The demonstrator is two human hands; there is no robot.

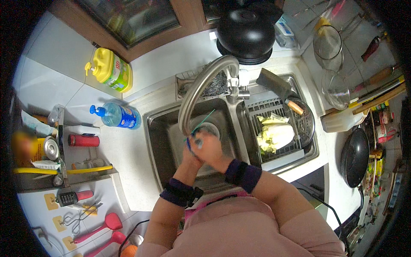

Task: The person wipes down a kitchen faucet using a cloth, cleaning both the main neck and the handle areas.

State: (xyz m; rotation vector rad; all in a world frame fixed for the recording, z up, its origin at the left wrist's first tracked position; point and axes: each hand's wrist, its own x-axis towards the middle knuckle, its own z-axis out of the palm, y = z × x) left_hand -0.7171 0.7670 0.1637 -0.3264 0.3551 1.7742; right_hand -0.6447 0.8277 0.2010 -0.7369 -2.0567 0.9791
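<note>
Both hands meet over the left basin of a steel sink (160, 154), just below the spout of a curved metal faucet (196, 93). My right hand (210, 147) is curled in front and hides part of my left hand (192, 155). A thin green strip (205, 119) sticks out from between them, up and to the right. Something small and blue (188, 144) shows at the fingers; blur keeps me from telling what it is. Below the hands, a round pale strainer or dish (214, 128) sits at the basin floor. Dark bands wrap both wrists.
In the right basin, a cabbage (276, 135) lies on a grey draining rack (266, 107) beside a cleaver (276, 85) and a round perforated steamer plate (305, 128). Pump bottles, one blue (120, 115) and one yellow (112, 70), stand left. A black wok (245, 35) leans behind the faucet.
</note>
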